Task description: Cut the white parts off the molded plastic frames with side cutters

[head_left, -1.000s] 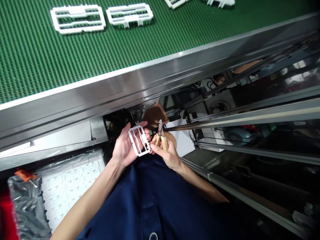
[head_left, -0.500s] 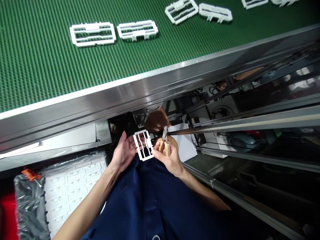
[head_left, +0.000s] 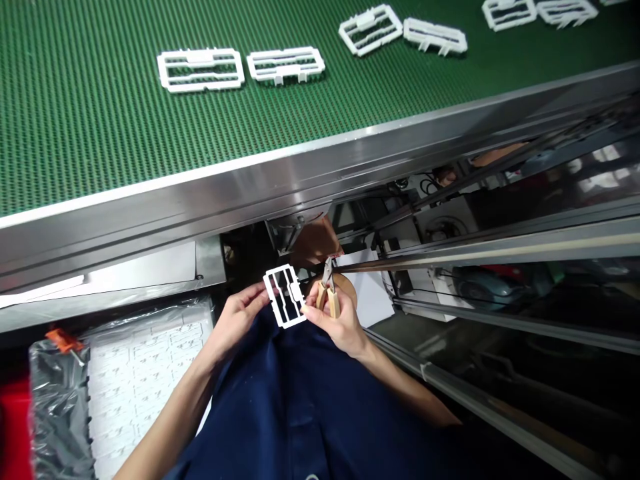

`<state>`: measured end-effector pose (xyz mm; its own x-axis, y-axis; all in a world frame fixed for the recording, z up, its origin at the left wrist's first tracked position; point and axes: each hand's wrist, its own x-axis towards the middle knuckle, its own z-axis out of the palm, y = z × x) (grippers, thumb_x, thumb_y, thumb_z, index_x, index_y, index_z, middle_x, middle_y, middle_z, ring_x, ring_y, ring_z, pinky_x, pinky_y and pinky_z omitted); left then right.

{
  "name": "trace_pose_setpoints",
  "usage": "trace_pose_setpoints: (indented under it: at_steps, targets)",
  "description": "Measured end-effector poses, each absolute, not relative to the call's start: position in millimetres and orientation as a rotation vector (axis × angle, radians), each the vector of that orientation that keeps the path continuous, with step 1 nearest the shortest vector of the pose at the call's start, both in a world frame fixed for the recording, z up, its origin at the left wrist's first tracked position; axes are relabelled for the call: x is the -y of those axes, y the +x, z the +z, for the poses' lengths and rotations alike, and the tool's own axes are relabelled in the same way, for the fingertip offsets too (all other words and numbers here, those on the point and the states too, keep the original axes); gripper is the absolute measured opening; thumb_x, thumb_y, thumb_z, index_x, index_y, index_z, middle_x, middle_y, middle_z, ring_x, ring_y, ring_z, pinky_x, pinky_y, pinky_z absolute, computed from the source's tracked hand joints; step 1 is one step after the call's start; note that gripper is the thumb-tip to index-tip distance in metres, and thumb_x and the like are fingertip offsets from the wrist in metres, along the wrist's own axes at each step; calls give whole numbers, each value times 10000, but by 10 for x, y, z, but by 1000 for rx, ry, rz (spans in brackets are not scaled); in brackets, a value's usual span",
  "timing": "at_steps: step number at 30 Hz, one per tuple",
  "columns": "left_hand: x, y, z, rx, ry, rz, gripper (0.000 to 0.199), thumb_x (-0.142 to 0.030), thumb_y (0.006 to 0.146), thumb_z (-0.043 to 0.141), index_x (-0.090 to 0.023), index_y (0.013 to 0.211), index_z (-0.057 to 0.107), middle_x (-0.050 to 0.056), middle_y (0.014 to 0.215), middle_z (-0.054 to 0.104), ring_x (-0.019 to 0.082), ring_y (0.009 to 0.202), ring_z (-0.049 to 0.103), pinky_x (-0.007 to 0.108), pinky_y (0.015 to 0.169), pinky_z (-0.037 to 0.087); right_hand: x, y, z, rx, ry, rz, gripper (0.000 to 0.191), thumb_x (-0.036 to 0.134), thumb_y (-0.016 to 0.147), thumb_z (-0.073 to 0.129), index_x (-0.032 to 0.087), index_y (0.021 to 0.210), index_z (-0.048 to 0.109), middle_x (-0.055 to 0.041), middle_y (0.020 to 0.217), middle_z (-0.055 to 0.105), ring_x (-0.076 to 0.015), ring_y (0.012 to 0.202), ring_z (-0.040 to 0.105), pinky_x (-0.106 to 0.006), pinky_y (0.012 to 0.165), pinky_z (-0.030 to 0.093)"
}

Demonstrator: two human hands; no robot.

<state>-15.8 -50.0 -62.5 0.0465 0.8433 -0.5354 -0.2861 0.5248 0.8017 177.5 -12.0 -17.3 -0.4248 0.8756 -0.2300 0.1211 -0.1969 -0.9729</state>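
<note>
Dial: clock directions read from the held frame, 12 at the top of the view.
White frame: held up between the two hands, over the dark blue garment, long sides slightly tilted; slim bars run lengthwise, with a small block on the 3 o'clock side.
Right hand: pinching the frame at its 4 o'clock corner, thumb uppermost, with the cutters kept in the same hand (two items, one grip).
Left hand: at 9 o'clock, thumb and forefinger drawn close together at the frame's near edge; whether they pinch it, I cannot tell.
Cutters: at 3 o'clock, just beside the frame; pale yellowish handles splayed, metal tips toward 12.
Green belt: from 10 round to 2 o'clock, ribbed, bordered by a metal rail.
Parts on belt: pair at 11 to 12 o'clock, left piece and tabbed piece; another pair near 1; a third between 1 and 2 (plus a sliver of one more, cut off by the view).
Patterned white sheet: at 8 o'clock, clear film along its upper edge.
Orange item: near 9 o'clock, on grey plastic (identity unclear).
</note>
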Motion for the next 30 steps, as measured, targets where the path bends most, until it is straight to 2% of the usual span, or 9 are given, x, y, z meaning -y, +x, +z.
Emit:
trace_pose_setpoints:
  at_steps: [4, 7, 12, 16, 18, 22, 24, 30]
  targets:
    - [516, -140, -429, -1237, 424, 1108, 407, -385, 831, 600, -123, 1141, 579, 117, 986, 678, 254, 935, 631, 354, 851, 491, 139, 1767, -177, 1520, -1196, 1680, 123, 276, 789, 609, 188, 755, 531, -13, 791, 527, -141, 758, 507, -274, 679, 434]
    - [533, -97, -303, -1342, 470, 1158, 420, -401, 836, 594, -162, 1178, 547, 103, 1018, 661, 238, 930, 631, 292, 742, 524, 168, 1739, -177, 1564, -1230, 1606, 110, 264, 787, 601, 194, 791, 516, -10, 767, 533, -134, 704, 523, -268, 650, 445]
    - [485, 77, -137, -1242, 415, 1195, 571, -318, 750, 710, -202, 1262, 485, 81, 1136, 610, 230, 1059, 567, 248, 789, 511, 245, 1580, -171, 1972, -1159, 1196, 188, 184, 778, 556, 222, 954, 506, -19, 779, 580, -150, 671, 544, -292, 689, 464]
    - [428, 133, -185, -979, 89, 1142, 358, -322, 872, 559, -155, 1188, 541, 91, 966, 654, 186, 815, 635, 226, 608, 532, 302, 1459, -141, 2173, -834, 1107, 180, 167, 781, 535, 221, 950, 510, -38, 810, 603, -178, 757, 571, -327, 789, 467]
    - [427, 105, -238, -826, -25, 1128, 370, -378, 930, 429, -129, 1170, 558, 94, 904, 650, 166, 708, 628, 233, 545, 532, 309, 1463, -102, 2106, -806, 1185, 208, 179, 768, 571, 211, 964, 513, -38, 827, 608, -175, 767, 581, -312, 775, 474]
    - [461, 14, -299, -683, -121, 1162, 529, -472, 948, 293, -78, 1174, 563, 112, 884, 642, 204, 769, 635, 338, 673, 566, 238, 1579, -37, 1752, -1105, 1344, 185, 205, 778, 597, 201, 949, 526, -17, 821, 589, -136, 702, 570, -271, 692, 472]
    - [468, -17, -305, -680, -147, 1177, 524, -452, 955, 288, -64, 1183, 556, 120, 889, 643, 214, 805, 634, 373, 730, 561, 165, 1642, -46, 1578, -1213, 1371, 137, 236, 801, 587, 195, 915, 523, -5, 799, 561, -119, 677, 551, -259, 666, 464]
    - [435, -52, -288, -649, -171, 1206, 469, -410, 956, 317, -72, 1180, 553, 117, 892, 642, 221, 832, 633, 431, 820, 530, -2, 1718, -129, 1471, -1298, 1351, 187, 294, 814, 595, 190, 946, 511, 4, 792, 535, -108, 684, 525, -246, 662, 456]
